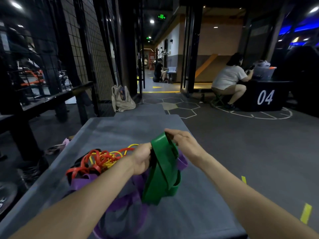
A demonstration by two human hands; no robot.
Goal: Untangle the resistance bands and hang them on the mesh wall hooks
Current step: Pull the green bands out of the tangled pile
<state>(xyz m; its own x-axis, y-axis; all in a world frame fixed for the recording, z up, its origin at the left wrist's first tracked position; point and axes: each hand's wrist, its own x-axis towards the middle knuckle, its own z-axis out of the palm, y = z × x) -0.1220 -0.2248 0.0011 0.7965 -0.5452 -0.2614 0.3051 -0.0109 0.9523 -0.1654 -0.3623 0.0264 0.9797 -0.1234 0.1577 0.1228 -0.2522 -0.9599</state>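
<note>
A grey padded platform [198,195] fills the near centre of the scene, and the bands lie on its top. Far right stands a black box [265,95] marked "04" in white, with a seated person [227,78] leaning at it and a clear plastic bin [263,72] on top; what fills the bin is too blurred to tell. A black mesh wall [89,54] rises on the far left, and a beige bag [122,99] slumps open on the floor beside it, with something dark and reddish inside. A green exit sign [161,16] glows far overhead, its characters unreadable.

On the platform's left side, wide purple bands [120,202] lie near, under a knot of red bands [89,163] and thin yellow bands [110,161]. The green band [164,171] is lifted above them, hanging in folded loops. The left hand [142,160] grips its upper left edge with curled fingers; the right hand [185,144] pinches its top fold just to the right.
</note>
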